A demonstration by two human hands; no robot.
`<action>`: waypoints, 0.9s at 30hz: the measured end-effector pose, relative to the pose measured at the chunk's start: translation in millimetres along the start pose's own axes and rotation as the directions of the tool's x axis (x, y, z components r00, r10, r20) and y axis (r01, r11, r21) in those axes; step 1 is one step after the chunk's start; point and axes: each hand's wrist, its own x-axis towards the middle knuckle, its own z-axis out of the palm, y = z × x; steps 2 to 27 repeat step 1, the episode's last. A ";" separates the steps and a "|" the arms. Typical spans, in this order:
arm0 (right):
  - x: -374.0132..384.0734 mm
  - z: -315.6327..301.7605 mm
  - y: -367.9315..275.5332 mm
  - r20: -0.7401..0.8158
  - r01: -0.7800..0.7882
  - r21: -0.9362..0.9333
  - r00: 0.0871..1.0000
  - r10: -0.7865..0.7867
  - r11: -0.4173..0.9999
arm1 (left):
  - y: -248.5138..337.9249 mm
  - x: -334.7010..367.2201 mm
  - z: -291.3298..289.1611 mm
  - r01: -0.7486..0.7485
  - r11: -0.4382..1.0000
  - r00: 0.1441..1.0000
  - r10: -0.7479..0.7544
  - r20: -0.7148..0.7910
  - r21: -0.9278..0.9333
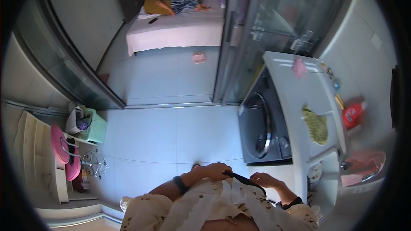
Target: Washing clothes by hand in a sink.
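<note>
A black strap (243, 179) runs across the front of my pale patterned clothing (205, 194), between my two hands. My left hand (215, 170), with a dark band on its wrist, is closed around the strap's left end. At its other side, the curled fingers of my right hand (265, 180) grip the strap by its edge; part of it is hidden beneath that hand. A dark band also sits on my right wrist.
On my right are a dark front-loading washer (257, 124), a white counter (295, 98) with a green cloth (315, 125), and a red bottle (352, 114). Left stand a pink stool (60, 143) and green basket (97, 126). Beyond the sliding door, a person lies on a bed (175, 34).
</note>
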 end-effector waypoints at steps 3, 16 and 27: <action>14.4 -5.5 -14.8 0.044 -0.029 0.023 0.999 0.028 0.999 | -9.8 -15.5 -9.6 0.003 1.000 1.000 -0.004 -0.024 -0.030; 14.4 -5.5 -14.8 0.044 -0.029 0.023 0.999 0.028 0.999 | -9.8 -15.5 -9.6 0.003 1.000 1.000 -0.004 -0.024 -0.030; 14.4 -5.5 -14.8 0.044 -0.029 0.023 0.999 0.028 0.999 | -9.8 -15.5 -9.6 0.003 1.000 1.000 -0.004 -0.024 -0.030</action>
